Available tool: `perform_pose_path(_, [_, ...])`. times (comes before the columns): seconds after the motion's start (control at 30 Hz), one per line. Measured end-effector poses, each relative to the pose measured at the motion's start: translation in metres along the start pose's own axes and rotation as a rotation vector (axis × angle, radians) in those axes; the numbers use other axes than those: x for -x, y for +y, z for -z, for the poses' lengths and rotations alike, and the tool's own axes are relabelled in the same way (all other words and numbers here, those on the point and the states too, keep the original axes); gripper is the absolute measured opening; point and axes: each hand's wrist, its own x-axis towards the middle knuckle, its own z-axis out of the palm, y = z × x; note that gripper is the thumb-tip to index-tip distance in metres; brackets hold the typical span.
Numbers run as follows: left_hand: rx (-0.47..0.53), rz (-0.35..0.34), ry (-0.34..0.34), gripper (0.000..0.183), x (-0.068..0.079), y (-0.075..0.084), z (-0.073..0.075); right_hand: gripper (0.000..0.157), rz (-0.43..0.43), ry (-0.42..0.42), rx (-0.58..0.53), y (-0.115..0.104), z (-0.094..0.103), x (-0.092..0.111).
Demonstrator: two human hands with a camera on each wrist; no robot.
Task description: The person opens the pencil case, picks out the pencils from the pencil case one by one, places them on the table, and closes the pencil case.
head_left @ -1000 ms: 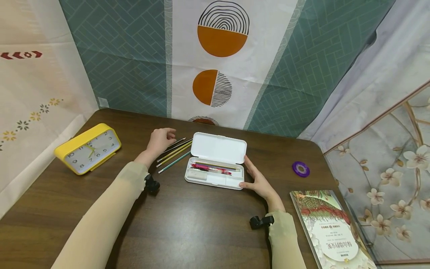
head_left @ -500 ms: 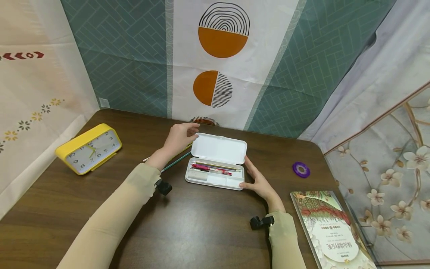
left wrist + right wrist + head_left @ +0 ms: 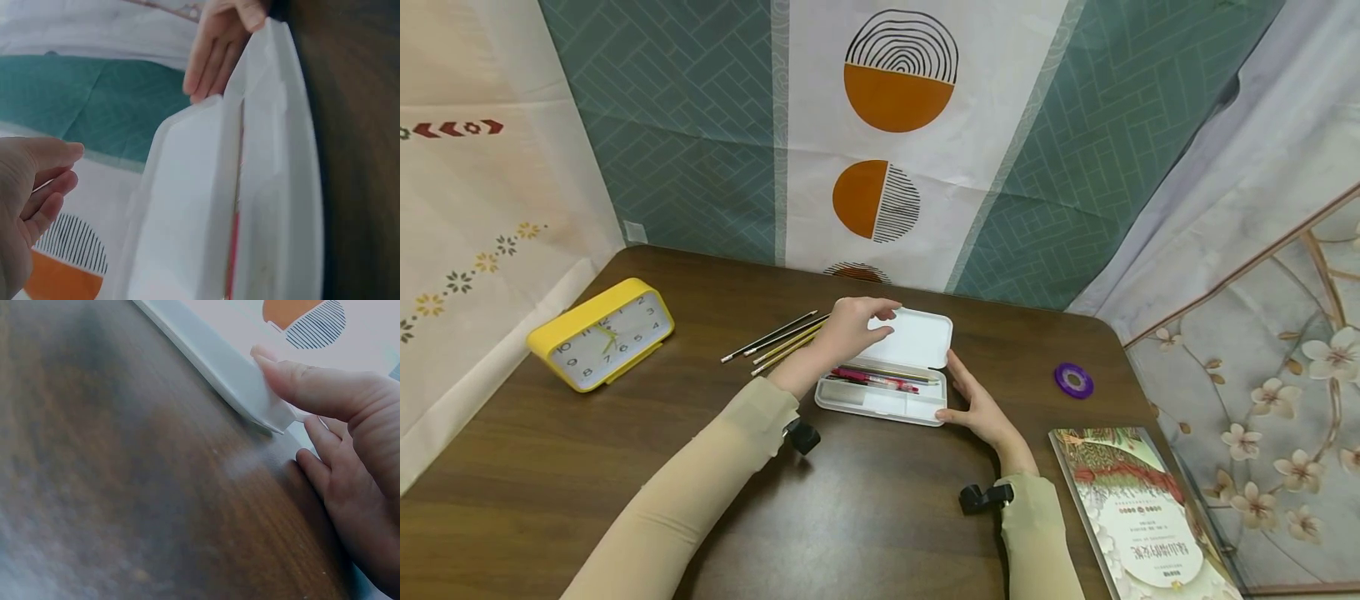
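A white pencil case lies on the table with its lid raised at the back. Inside are several pencils, a red pen and a pale eraser at the left, partly hidden. My left hand hovers over the lid's left part with loosely bent fingers and nothing in them. At the case's right end my right hand holds it: the thumb is on the near corner, the fingers reach along the end toward the lid. Several loose pencils lie left of the case, partly behind my left wrist.
A yellow alarm clock stands at the left of the brown table. To the right are a purple tape roll and, nearer, a book with a colourful cover. Fabric hangs behind the table's back edge.
My left hand has moved right, from over the loose pencils to over the case's lid, uncovering most of those pencils. The right hand has stayed at the case's right end.
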Motion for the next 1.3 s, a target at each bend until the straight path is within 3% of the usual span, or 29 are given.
perform_pose_path(0.2, [-0.006, -0.044, -0.063, 0.036, 0.001, 0.008, -0.021, 0.102, -0.006, 0.003, -0.005, 0.001, 0.0, 0.001])
perform_pose_path(0.6, [-0.018, -0.017, -0.276, 0.033, 0.001, 0.011, -0.055, 0.101, 0.004, 0.006, 0.011, 0.001, 0.002, -0.002])
perform_pose_path(0.93, [-0.041, -0.007, -0.405, 0.031, -0.001, 0.014, -0.068, 0.102, 0.0, 0.002, 0.018, 0.003, 0.002, -0.002])
perform_pose_path(1.3, [-0.081, -0.037, -0.48, 0.028, -0.001, 0.018, -0.075, 0.102, -0.008, -0.001, 0.017, 0.002, 0.002, -0.001])
